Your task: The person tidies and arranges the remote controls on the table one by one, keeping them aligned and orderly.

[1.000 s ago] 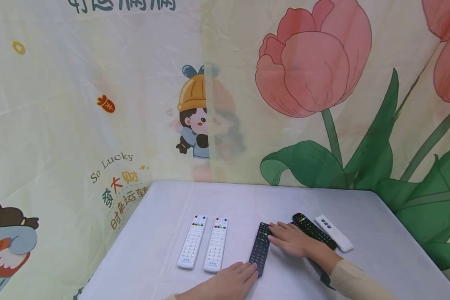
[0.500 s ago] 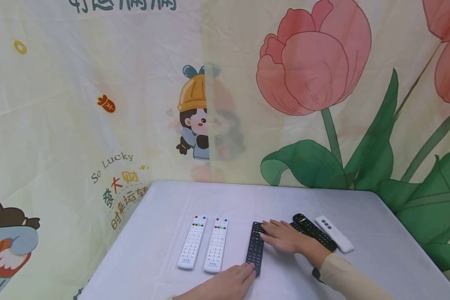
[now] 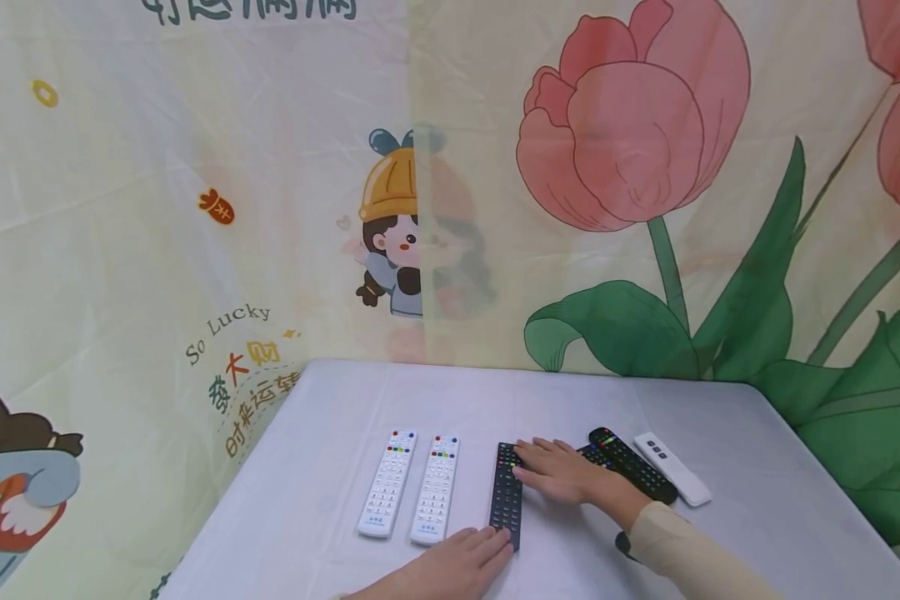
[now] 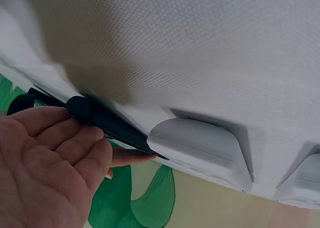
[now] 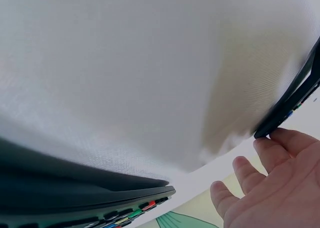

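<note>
A black remote control (image 3: 506,496) lies nearly lengthwise on the white table, with both hands at its right side. My left hand (image 3: 465,562) touches its near end with extended fingers. Near the far end, my right hand (image 3: 558,475) has its fingers spread flat, the tips at the edge. The left wrist view shows the left hand (image 4: 50,173) with fingers against the black remote (image 4: 110,122). Seen from the right wrist, the right hand (image 5: 280,175) touches the remote's end (image 5: 285,110) with its fingertips, not wrapped round it.
Two white remotes (image 3: 387,485) (image 3: 435,490) lie side by side to the left. On the right are a black remote (image 3: 637,467) and a small white remote (image 3: 671,468). Another black remote (image 3: 622,546) is mostly hidden under the right forearm. A printed cloth (image 3: 465,183) hangs behind the table.
The black remote between the hands has slid left and straightened, closer to the white pair. My right hand has moved left with it; the left hand has barely shifted.
</note>
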Demonstrator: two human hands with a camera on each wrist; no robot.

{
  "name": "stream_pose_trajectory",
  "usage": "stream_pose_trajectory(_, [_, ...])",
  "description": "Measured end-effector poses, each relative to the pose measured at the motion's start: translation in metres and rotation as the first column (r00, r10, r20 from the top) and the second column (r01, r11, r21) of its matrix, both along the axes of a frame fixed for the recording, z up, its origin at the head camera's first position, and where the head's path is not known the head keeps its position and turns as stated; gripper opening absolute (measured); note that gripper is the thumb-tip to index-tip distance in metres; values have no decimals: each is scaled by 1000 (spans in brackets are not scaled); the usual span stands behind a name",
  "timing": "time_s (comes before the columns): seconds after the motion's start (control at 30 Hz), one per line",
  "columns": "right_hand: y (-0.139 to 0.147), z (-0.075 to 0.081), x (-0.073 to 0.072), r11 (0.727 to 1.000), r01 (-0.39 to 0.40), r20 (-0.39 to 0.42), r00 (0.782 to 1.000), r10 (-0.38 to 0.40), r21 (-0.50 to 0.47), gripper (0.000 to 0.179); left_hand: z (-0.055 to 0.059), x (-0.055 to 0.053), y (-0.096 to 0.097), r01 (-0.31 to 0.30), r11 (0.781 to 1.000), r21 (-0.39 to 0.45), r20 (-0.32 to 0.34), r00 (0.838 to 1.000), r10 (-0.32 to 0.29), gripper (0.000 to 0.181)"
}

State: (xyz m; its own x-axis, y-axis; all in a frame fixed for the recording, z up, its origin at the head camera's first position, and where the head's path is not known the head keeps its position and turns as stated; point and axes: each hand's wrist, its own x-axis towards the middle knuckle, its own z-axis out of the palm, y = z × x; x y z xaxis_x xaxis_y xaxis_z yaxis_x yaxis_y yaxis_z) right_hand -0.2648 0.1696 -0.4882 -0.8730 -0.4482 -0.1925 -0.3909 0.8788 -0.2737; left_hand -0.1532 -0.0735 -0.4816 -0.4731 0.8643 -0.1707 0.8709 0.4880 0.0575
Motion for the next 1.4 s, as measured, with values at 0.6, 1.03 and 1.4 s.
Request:
stream_pose_trajectory(0.6, [-13, 4, -4, 1000, -1, 11, 1000, 1, 27, 69, -2, 4, -5, 51, 999, -16, -104, 993, -53, 77])
stream_pose_trajectory(1.03, [-22, 4, -5, 999, -18, -5, 1000, 18, 49, 71, -8, 2, -9, 42, 999, -10, -46, 998, -42, 77])
stream_pose_trajectory(1.4, [-26, 2, -8, 999, -25, -9, 1000, 26, 31, 70, -6, 3, -12, 11, 1000, -22, -16, 1000, -12, 78])
